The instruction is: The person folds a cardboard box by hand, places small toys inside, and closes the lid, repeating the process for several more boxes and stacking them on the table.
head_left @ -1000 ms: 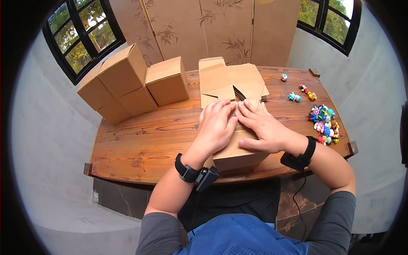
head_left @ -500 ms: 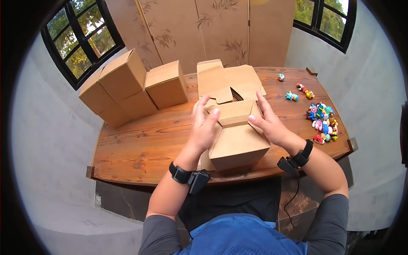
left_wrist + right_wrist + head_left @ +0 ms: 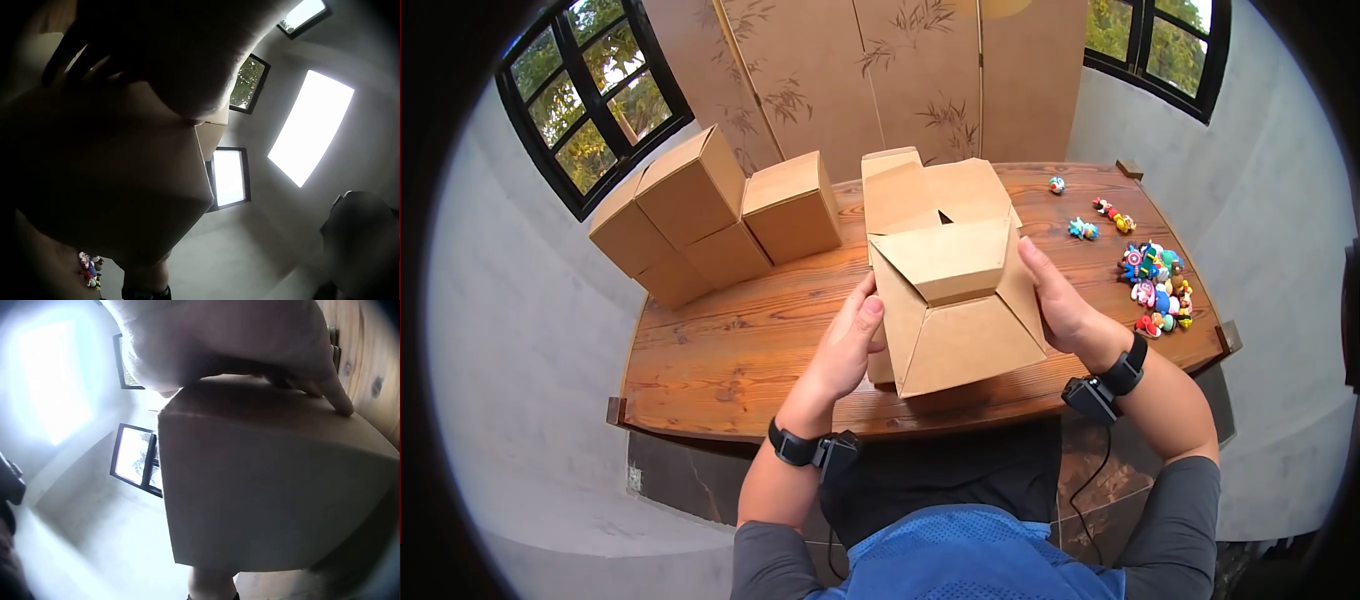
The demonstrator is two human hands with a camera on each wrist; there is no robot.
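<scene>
A brown cardboard box [image 3: 970, 345] is between my two hands near the front of the table, turned slightly and tilted with its flapped face toward me. Creased flaps meet on that face, and a narrow dark gap shows at its upper left. My left hand [image 3: 845, 340] lies along the left side, thumb up near the edge. Against the right side rests my right hand [image 3: 1065, 305], its thumb extended. The right wrist view shows the right fingers [image 3: 337, 394] stretched along a side of the box. In the left wrist view the left hand is dark against the box.
Flattened cardboard [image 3: 945, 190] lies just behind the box. Several assembled boxes [image 3: 690, 190] are stacked at the left, with another box [image 3: 790, 205] beside them. A pile of small toy figures [image 3: 1155, 285] sits at the right, a blue figure [image 3: 1084, 229] and others behind it.
Both hands have come off the top flaps and moved down to the box's sides. The box has turned and tilted, bringing its flapped face more toward me.
</scene>
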